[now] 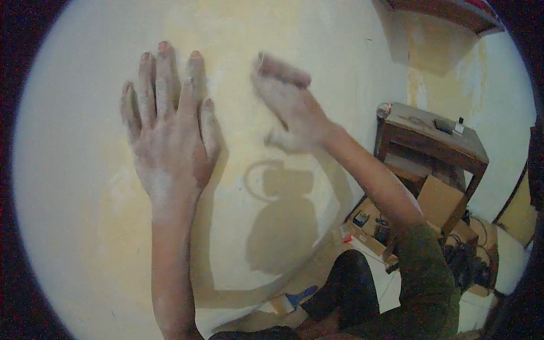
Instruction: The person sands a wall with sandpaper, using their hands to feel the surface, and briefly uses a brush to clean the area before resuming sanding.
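Note:
My left hand (173, 136) lies flat on the pale yellow and white patched wall (85, 130), fingers spread and pointing up, holding nothing. Whitish dust coats its skin. To its right, my right hand (294, 107) is at the wall, also dusty and slightly smeared by motion. Its fingers are bent and close together, while the thumb stands apart below. Something thin may be under those fingers, but I cannot make it out. A shadow of my head and gear falls on the wall below my right hand.
At right stands a wooden table (433, 133) with a small bottle (459, 126) and a dark flat item on top. Cardboard boxes (439, 204) sit beneath it. A flat brush (292, 300) lies low near my leg. A shelf (447, 14) juts out at upper right.

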Available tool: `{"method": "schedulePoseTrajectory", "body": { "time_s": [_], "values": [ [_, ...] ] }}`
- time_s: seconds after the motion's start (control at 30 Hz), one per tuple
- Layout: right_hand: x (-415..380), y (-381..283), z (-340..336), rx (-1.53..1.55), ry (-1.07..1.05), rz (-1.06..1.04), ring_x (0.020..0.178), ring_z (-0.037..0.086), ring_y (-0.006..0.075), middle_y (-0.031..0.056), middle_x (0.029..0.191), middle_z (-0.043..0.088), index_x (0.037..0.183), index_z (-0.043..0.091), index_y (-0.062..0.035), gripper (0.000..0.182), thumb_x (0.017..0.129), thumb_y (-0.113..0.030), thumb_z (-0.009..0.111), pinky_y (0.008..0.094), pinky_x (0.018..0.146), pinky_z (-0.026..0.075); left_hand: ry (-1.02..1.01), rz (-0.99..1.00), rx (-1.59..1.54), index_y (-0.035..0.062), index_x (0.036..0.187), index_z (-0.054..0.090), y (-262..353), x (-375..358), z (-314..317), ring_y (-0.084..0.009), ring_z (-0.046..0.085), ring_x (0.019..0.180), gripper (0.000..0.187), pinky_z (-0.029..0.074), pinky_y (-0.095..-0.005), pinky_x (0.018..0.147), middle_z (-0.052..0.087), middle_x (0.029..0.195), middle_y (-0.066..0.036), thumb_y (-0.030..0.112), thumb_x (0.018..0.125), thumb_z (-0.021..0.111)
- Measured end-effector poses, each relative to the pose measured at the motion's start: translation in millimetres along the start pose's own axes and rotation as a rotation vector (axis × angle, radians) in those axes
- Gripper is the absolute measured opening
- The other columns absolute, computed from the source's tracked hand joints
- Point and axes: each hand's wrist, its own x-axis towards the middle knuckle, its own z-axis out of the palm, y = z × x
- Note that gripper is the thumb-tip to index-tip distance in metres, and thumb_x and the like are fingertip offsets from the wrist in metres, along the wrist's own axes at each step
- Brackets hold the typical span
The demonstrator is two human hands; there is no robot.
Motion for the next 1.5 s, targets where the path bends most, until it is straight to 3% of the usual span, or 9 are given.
{"method": "schedulePoseTrajectory", "body": {
  "time_s": [0.2, 0.47, 0.7, 0.8, 0.97, 1.17, 1.23, 1.37, 1.5],
  "values": [
    [34.6, 14.2, -4.0, -0.201, 0.168, 0.336, 0.151, 0.032, 0.0429, 0.0254, 0.162, 0.036, 0.159, 0.031, -0.0025, 0.091, 0.088, -0.045, 0.069, 0.0546, 0.123, 0.025, 0.047, 0.000, 0.016, 0.0241, 0.157, 0.045, 5.4, 4.8, 9.3, -0.0284, 0.024, 0.157, 0.058, 0.013, -0.0493, 0.129, 0.030, 0.170, -0.008, 0.031, 0.100, 0.052],
    [-24.7, -21.2, 21.2, 0.020, -0.067, -0.028, 0.149, 0.035, 0.0425, 0.0252, 0.161, 0.037, 0.152, 0.043, 0.0002, 0.084, 0.085, -0.042, 0.071, 0.0507, 0.122, 0.030, -0.008, 0.003, 0.010, 0.0241, 0.160, 0.039, 2.2, 1.5, 6.1, -0.0293, 0.021, 0.158, 0.061, 0.012, -0.0495, 0.129, 0.026, 0.171, -0.008, 0.023, 0.101, 0.054],
    [32.3, 2.5, 3.7, -0.080, 0.107, 0.336, 0.151, 0.028, 0.0458, 0.0281, 0.165, 0.028, 0.161, 0.026, 0.0027, 0.100, 0.091, -0.060, 0.057, 0.0530, 0.124, 0.020, -0.022, -0.014, 0.020, 0.0254, 0.161, 0.037, 1.4, -3.4, 8.1, -0.0295, 0.019, 0.159, 0.063, 0.011, -0.0490, 0.129, 0.024, 0.172, -0.007, 0.015, 0.101, 0.053],
    [-13.4, -33.8, 30.6, -0.246, 0.104, 0.032, 0.151, 0.028, 0.0477, 0.0281, 0.164, 0.029, 0.161, 0.028, 0.0019, 0.104, 0.086, -0.062, 0.060, 0.0557, 0.123, 0.020, -0.030, -0.013, 0.038, 0.0251, 0.161, 0.037, 1.5, -4.7, 0.0, -0.0291, 0.020, 0.159, 0.062, 0.011, -0.0489, 0.129, 0.024, 0.172, -0.007, 0.017, 0.101, 0.052],
    [-5.7, -42.1, 17.0, 0.104, -0.045, -0.137, 0.148, 0.036, 0.0432, 0.0258, 0.157, 0.043, 0.153, 0.043, 0.0014, 0.081, 0.091, -0.045, 0.067, 0.0521, 0.123, 0.026, 0.003, -0.006, 0.050, 0.0239, 0.160, 0.039, -1.1, -4.9, -0.1, -0.0271, 0.023, 0.157, 0.060, 0.012, -0.0491, 0.130, 0.028, 0.170, -0.007, 0.027, 0.101, 0.051],
    [50.3, -25.4, -12.3, -0.227, 0.181, 0.199, 0.149, 0.034, 0.0446, 0.0297, 0.158, 0.039, 0.155, 0.037, 0.0027, 0.084, 0.090, -0.040, 0.069, 0.0532, 0.122, 0.027, -0.006, -0.050, 0.044, 0.0100, 0.162, 0.032, 4.3, -0.7, -3.0, -0.0257, 0.021, 0.158, 0.063, 0.012, -0.0470, 0.130, 0.026, 0.171, -0.006, 0.025, 0.103, 0.049],
    [23.5, -30.8, 11.3, -0.132, 0.083, 0.114, 0.150, 0.033, 0.0439, 0.0296, 0.158, 0.039, 0.155, 0.039, 0.0002, 0.082, 0.093, -0.048, 0.064, 0.0514, 0.124, 0.025, -0.019, -0.059, 0.032, 0.0071, 0.162, 0.029, 3.4, -3.8, -1.2, -0.0260, 0.019, 0.159, 0.064, 0.012, -0.0463, 0.130, 0.024, 0.172, -0.006, 0.023, 0.103, 0.049],
    [-24.1, -74.8, 28.1, 0.953, -0.235, 0.276, 0.153, 0.032, 0.0365, 0.0180, 0.161, 0.042, 0.144, 0.058, -0.0083, 0.073, 0.091, -0.058, 0.064, 0.0481, 0.126, 0.023, 0.004, -0.059, 0.026, 0.0068, 0.161, 0.032, 2.4, -4.6, 0.6, -0.0243, 0.022, 0.158, 0.063, 0.013, -0.0468, 0.130, 0.027, 0.171, -0.005, 0.026, 0.103, 0.048],
    [5.4, -37.2, 3.2, 0.239, -0.189, -0.080, 0.152, 0.032, 0.0372, 0.0206, 0.163, 0.038, 0.148, 0.052, -0.0048, 0.071, 0.089, -0.040, 0.069, 0.0480, 0.126, 0.024, -0.001, -0.048, 0.057, 0.0071, 0.161, 0.034, 3.7, -4.2, -5.5, -0.0235, 0.024, 0.157, 0.062, 0.014, -0.0471, 0.130, 0.029, 0.170, -0.005, 0.027, 0.103, 0.048]
  ]
}}
